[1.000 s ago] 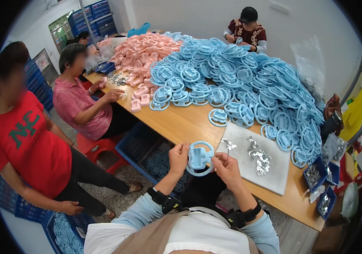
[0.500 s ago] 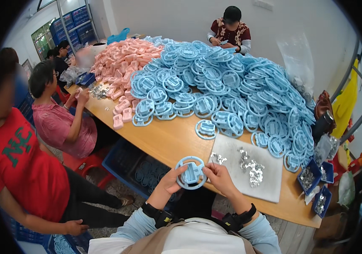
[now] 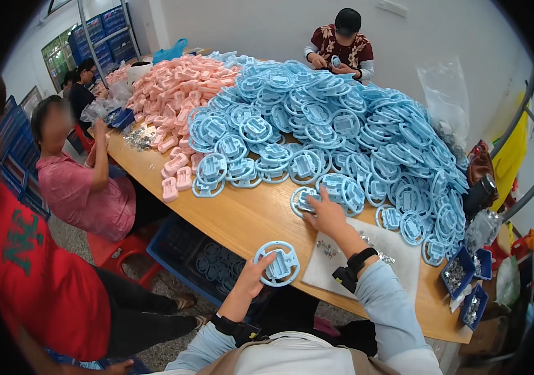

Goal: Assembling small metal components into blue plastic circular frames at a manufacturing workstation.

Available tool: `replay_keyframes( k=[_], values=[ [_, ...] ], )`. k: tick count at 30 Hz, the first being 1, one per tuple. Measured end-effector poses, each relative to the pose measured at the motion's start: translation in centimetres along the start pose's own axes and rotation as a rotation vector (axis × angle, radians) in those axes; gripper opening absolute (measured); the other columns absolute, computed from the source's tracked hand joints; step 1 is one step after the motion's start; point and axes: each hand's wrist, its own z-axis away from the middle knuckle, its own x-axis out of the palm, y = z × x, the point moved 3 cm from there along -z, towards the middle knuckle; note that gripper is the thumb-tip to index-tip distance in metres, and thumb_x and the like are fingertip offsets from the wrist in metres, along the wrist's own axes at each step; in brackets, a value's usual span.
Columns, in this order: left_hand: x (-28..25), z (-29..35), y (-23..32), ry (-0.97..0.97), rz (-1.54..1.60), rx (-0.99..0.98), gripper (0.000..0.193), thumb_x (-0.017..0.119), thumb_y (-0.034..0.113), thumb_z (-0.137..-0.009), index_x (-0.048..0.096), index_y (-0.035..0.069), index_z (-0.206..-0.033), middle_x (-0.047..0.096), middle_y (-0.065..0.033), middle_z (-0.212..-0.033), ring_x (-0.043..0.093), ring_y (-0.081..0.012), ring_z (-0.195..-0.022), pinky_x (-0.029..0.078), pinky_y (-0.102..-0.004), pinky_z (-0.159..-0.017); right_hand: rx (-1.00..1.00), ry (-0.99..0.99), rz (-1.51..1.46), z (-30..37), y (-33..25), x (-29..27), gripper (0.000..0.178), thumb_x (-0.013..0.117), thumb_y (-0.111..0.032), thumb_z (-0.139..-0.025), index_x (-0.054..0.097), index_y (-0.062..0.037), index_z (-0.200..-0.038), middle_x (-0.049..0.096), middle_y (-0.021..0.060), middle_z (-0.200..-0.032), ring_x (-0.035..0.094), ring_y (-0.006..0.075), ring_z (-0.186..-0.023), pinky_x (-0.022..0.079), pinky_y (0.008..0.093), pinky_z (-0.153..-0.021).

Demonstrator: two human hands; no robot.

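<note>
your left hand [image 3: 251,278] grips one light-blue wheel-shaped part [image 3: 279,269] over the near edge of the tabletop [image 3: 242,215], while your right hand [image 3: 329,215], fingers spread wide, is positioned at a second wheel-shaped part [image 3: 301,197] (contact cannot be confirmed) beside the white pad [image 3: 407,269].

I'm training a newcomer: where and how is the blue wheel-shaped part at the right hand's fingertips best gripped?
Probably by its outer rim, from the near left: the blue wheel-shaped part appears to lie flat on the table, with that side facing away from the neighbouring blue parts crowding its right. The narrow ring should suit a thumb-and-finger pinch.
</note>
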Motion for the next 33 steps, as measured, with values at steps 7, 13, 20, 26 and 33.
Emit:
replay_keyframes(
  k=[7, 13, 20, 26, 33],
  values=[
    [0.1, -0.2, 0.0, 0.072, -0.085, 0.027, 0.024, 0.062, 0.015, -0.084, 0.057, 0.002, -0.103, 0.063, -0.0048, -0.091, 0.062, -0.0126, -0.080, 0.051, -0.0272, -0.070, -0.185, -0.044, -0.116, 0.9, -3.7, 2.1, 0.023, 0.063, -0.015, -0.071, 0.056, -0.0079, -0.091, 0.047, 0.0174, -0.114, 0.060, 0.0341, -0.071, 0.049, 0.0422, -0.063],
    [0.1, -0.3, -0.4, 0.079, -0.108, 0.075, 0.022, 0.061, 0.015, -0.084, 0.057, 0.002, -0.102, 0.062, -0.0051, -0.090, 0.062, -0.0124, -0.079, 0.050, -0.0262, -0.069, -0.169, 0.062, -0.372, 1.3, -1.8, -0.1, 0.026, 0.064, -0.017, -0.074, 0.060, -0.0070, -0.098, 0.054, 0.0133, -0.106, 0.060, 0.0318, -0.077, 0.048, 0.0404, -0.067],
    [0.1, -0.5, 0.1, 0.125, -0.080, 0.059, 0.024, 0.058, 0.018, -0.086, 0.054, 0.002, -0.103, 0.062, -0.0086, -0.093, 0.062, -0.0169, -0.085, 0.052, -0.0312, -0.074, 0.234, -0.013, -0.634, 5.0, 3.3, -5.8, 0.014, 0.060, -0.011, -0.076, 0.065, 0.0003, -0.083, 0.063, 0.0107, -0.073, 0.058, 0.0190, -0.066, 0.044, 0.0294, -0.060],
    [1.9, -0.5, 0.2, 0.105, -0.089, 0.018, 0.025, 0.061, 0.020, -0.084, 0.055, 0.002, -0.102, 0.062, -0.0074, -0.090, 0.062, -0.0144, -0.082, 0.052, -0.0285, -0.070, 0.312, -0.111, -0.570, 9.9, 3.9, -5.3, 0.015, 0.058, -0.010, -0.071, 0.065, 0.0001, -0.080, 0.062, 0.0146, -0.073, 0.059, 0.0249, -0.068, 0.045, 0.0324, -0.064],
    [4.7, 2.3, -2.6, -0.100, -0.254, -0.304, 0.029, 0.060, 0.022, -0.085, 0.056, 0.001, -0.104, 0.063, -0.0069, -0.090, 0.063, -0.0140, -0.078, 0.053, -0.0268, -0.067, 0.347, -0.162, -0.543, 11.1, 3.3, -3.7, 0.017, 0.061, -0.011, -0.069, 0.063, 0.0019, -0.079, 0.061, 0.0174, -0.073, 0.059, 0.0300, -0.067, 0.046, 0.0357, -0.063]
  ],
)
